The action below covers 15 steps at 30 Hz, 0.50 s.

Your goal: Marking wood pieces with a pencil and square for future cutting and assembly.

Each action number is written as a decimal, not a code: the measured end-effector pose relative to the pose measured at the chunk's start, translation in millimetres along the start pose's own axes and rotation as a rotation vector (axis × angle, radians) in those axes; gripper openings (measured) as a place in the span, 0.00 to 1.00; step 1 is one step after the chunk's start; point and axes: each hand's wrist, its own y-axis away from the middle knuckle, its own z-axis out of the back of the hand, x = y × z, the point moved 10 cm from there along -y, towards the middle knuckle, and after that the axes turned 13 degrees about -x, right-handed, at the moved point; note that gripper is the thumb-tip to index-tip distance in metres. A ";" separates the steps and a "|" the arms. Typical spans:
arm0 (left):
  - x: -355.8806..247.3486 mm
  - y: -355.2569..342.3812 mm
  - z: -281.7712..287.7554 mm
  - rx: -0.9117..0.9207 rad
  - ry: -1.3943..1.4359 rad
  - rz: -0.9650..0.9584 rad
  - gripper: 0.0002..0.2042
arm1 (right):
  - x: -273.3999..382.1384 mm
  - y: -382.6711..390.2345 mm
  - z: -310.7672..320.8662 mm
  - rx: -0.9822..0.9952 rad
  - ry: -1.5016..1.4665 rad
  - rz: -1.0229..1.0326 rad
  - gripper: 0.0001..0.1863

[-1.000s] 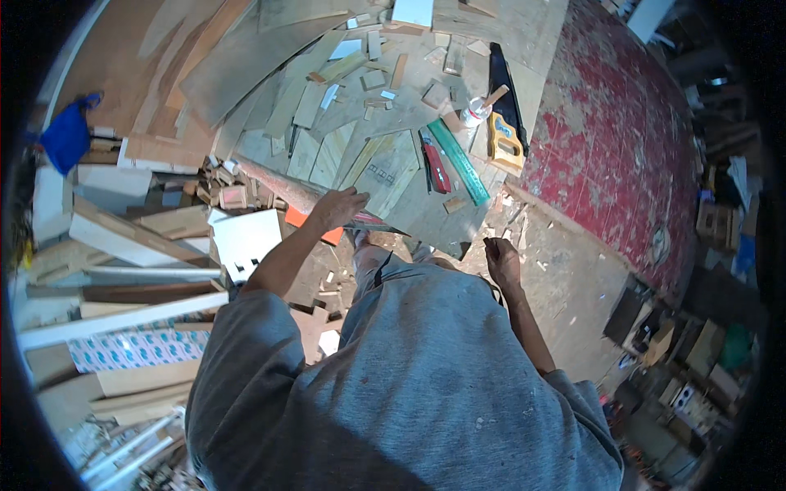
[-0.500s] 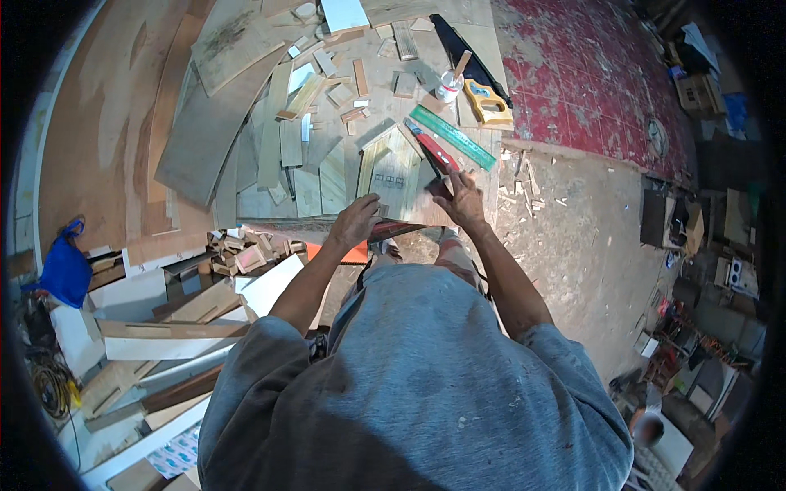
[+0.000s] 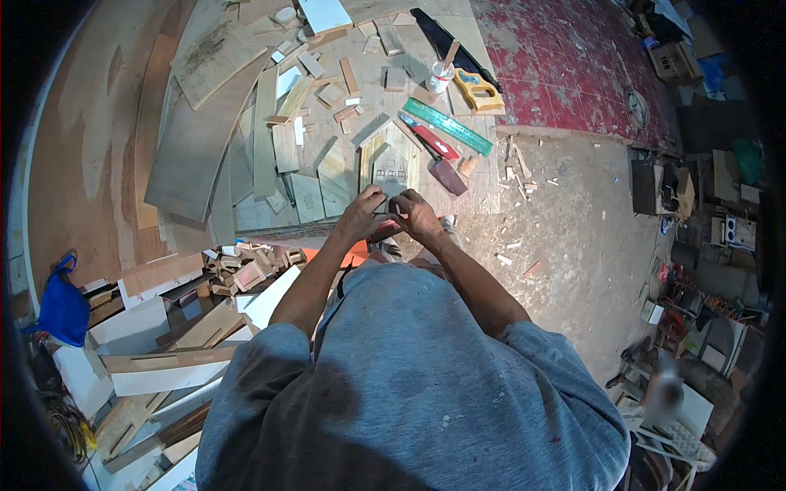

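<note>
A house-shaped wooden piece (image 3: 396,160) with a peaked top and small dark window-like squares lies at the table's near edge. Over its lower end my two hands come close together. My left hand (image 3: 362,214) has its fingers bent and pressed together at the piece's lower left. My right hand (image 3: 418,217) is closed in a pinch just beside it. Whatever the fingertips hold is too small or hidden to make out. Right of the wooden piece rest a dark reddish block (image 3: 449,177), a red utility knife (image 3: 429,136) and a green ruler (image 3: 447,127).
A handsaw with a yellow handle (image 3: 477,92) and a white cup with a stick (image 3: 440,78) stand farther back. Wood offcuts (image 3: 333,96) and large boards (image 3: 192,155) cover the table's left. Scrap wood (image 3: 176,360) is heaped at lower left; chips litter the concrete floor (image 3: 565,213).
My right hand has left the dark reddish block and moved left, next to my left hand. Both hands have gone from spread fingers to a pinch. The view has shifted slightly.
</note>
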 end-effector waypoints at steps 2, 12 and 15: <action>4.2 0.9 -3.2 0.037 -0.015 0.010 0.22 | -3.9 2.3 -6.5 0.048 0.023 -0.035 0.12; -2.0 1.2 -1.9 -0.003 -0.035 -0.114 0.18 | -9.7 4.5 -17.0 0.041 0.132 0.039 0.09; -3.8 1.8 -0.1 -0.006 -0.029 -0.110 0.18 | -10.3 7.7 -18.0 0.035 0.165 0.061 0.11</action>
